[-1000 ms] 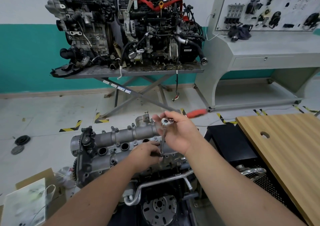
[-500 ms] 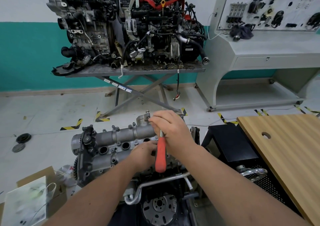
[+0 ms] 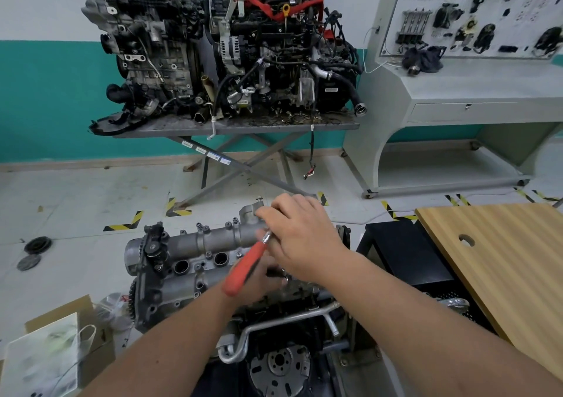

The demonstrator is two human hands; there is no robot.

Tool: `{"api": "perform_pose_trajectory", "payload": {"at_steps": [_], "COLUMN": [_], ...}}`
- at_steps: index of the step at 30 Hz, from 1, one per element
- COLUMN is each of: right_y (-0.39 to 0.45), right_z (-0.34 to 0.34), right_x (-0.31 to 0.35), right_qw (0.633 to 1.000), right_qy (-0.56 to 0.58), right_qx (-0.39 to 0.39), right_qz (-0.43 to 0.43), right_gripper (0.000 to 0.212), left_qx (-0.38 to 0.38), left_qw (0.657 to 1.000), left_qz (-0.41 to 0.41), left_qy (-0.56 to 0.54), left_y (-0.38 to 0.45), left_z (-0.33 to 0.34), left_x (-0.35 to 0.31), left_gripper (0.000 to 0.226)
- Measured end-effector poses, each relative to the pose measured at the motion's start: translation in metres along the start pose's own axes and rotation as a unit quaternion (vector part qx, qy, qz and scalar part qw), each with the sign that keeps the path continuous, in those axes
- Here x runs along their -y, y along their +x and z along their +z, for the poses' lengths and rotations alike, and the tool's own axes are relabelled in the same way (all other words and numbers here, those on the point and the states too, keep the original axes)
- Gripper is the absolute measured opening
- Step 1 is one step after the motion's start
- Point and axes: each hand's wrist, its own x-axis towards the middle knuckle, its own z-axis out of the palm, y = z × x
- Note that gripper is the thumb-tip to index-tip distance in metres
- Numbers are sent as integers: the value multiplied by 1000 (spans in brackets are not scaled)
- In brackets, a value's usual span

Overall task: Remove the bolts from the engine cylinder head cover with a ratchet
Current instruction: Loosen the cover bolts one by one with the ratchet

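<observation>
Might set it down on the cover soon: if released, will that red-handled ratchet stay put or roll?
The ratchet looks rigid, a steel shank in a round red grip, so it could roll. The cylinder head cover is rounded and uneven, so it would probably slide off.

A white wall (image 3: 45, 3) with a teal lower band (image 3: 45, 101) backs a pale floor (image 3: 76, 201) marked with yellow-black tape (image 3: 123, 225). A grey console (image 3: 475, 91) stands right, a wooden tabletop (image 3: 502, 259) nearer.
</observation>
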Motion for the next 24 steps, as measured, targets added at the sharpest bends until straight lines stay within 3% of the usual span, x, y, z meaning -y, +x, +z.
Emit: {"api": "perform_pose_trajectory", "payload": {"at_steps": [2,5,6,9,14,18,21,22,23,24], "right_y": [4,18,25,40,42,46,50,50,50,49], "right_z": [-12,-27,-32,-36,-28,-21,-18,-17,-17,-19], "right_x": [4,4,1,-9,-4,8,12,11,9,8], "right_qw": [996,982,978,964,958,966,954,931,879,790], "right_qy": [-48,-84,-73,23,124,68,97,173,296,436], "right_qx": [76,169,197,261,252,247,240,224,199,169], "right_qz": [-10,-14,-9,49,58,41,150,228,317,397], "right_gripper": [42,44,47,46,51,50,39,30,21,16], "left_qx": [-36,14,34,54,50,44,39,38,41,47], "left_qw": [998,999,998,997,997,998,998,998,998,997], "left_qz": [9,-40,-50,-53,-49,-49,-42,-45,-50,-53], "left_qy": [-50,-12,-13,-12,7,2,-10,-13,-13,-10], "left_y": [2,3,4,5,6,5,5,5,5,5], "left_z": [4,2,2,2,1,1,3,3,3,3], "left_x": [2,0,2,2,0,-1,0,1,2,2], "left_gripper": [40,23,12,9,8,10,11,14,16,18]}}
